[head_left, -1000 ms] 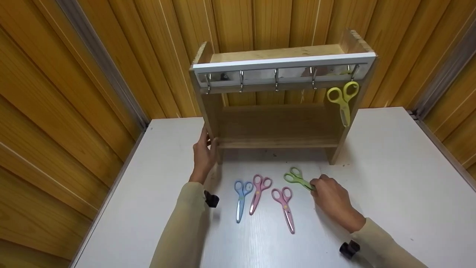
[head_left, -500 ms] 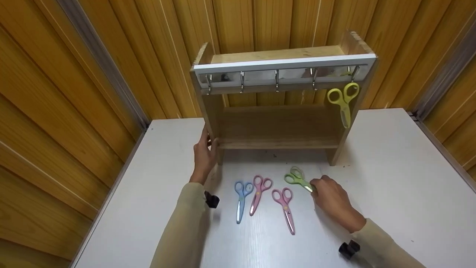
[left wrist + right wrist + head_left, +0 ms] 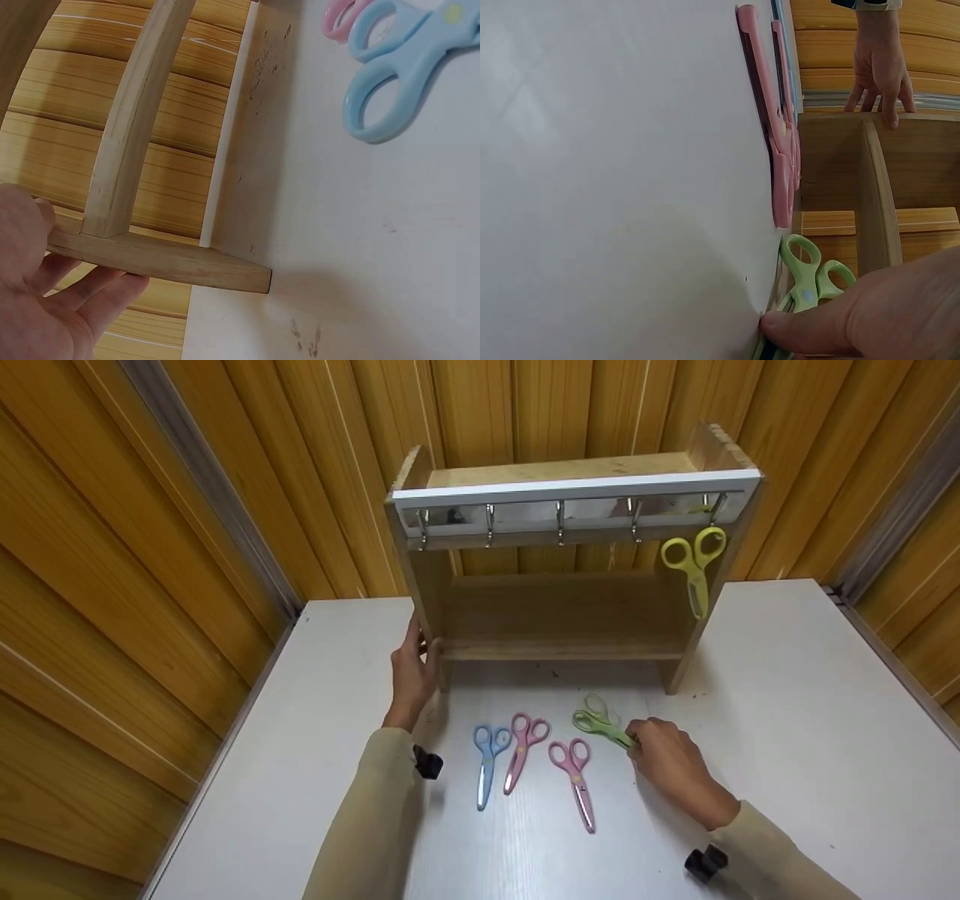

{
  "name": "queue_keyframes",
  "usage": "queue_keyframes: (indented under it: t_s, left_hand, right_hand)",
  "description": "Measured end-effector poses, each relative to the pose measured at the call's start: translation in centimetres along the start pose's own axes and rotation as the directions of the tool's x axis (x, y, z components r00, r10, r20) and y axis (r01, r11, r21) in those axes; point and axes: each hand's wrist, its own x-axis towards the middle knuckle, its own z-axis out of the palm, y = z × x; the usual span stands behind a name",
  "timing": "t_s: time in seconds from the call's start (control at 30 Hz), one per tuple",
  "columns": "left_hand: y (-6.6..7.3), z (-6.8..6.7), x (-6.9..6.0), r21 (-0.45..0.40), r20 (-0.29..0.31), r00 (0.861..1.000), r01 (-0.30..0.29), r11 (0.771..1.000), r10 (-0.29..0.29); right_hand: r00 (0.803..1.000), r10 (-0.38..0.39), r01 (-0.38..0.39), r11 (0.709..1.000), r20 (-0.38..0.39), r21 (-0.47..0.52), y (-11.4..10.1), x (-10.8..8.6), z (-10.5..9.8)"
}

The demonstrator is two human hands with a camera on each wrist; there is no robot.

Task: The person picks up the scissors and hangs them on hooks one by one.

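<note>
So vs a second ago the green scissors (image 3: 601,724), low and right of centre in the head view, have tipped a bit, right hand (image 3: 667,754) pinching the blade end, left hand (image 3: 411,679) still clamped on the wooden rack's (image 3: 562,649) left side.

The light-green scissors (image 3: 805,289) slant above the white table (image 3: 517,855), blade end pinched in the right hand (image 3: 670,756), both handle loops toward the wooden rack (image 3: 562,650). That rack stands upright, two-shelved, five metal hooks (image 3: 560,521) along its front, its left side panel gripped by the left hand (image 3: 411,675).
</note>
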Motion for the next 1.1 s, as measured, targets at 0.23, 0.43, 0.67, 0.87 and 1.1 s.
queue_keyframes:
  t_s: [0.23, 0.43, 0.67, 0.87, 1.1]
  left_hand:
    - [0.2, 0.0, 0.0, 0.020, -0.002, 1.000, 0.015, 1.000, -0.015]
    - [0.3, 0.1, 0.0, 0.006, 0.009, 0.999, 0.036, 0.999, -0.036]
    - [0.0, 0.2, -0.1, 0.005, -0.002, 1.000, 0.031, 1.000, -0.031]
    - [0.0, 0.2, -0.1, 0.007, 0.002, 0.999, 0.044, 0.999, -0.044]
    - [0.0, 0.2, -0.1, 0.019, -0.003, 1.000, 0.030, 0.999, -0.030]
  right_hand:
    - [1.000, -0.011, 0.011, 1.000, -0.011, 0.005, 0.2, 0.0, -0.3]
    - [0.999, -0.038, 0.037, 0.999, -0.038, -0.028, 0.5, 0.0, -1.3]
    - [0.994, -0.068, 0.064, 0.997, -0.084, -0.046, 0.6, 0.1, -3.2]
    - [0.985, -0.099, 0.094, 0.995, -0.143, -0.043, 0.3, 0.3, -5.0]
    - [0.966, -0.133, 0.122, 0.990, -0.221, -0.067, -0.6, 0.6, -7.5]
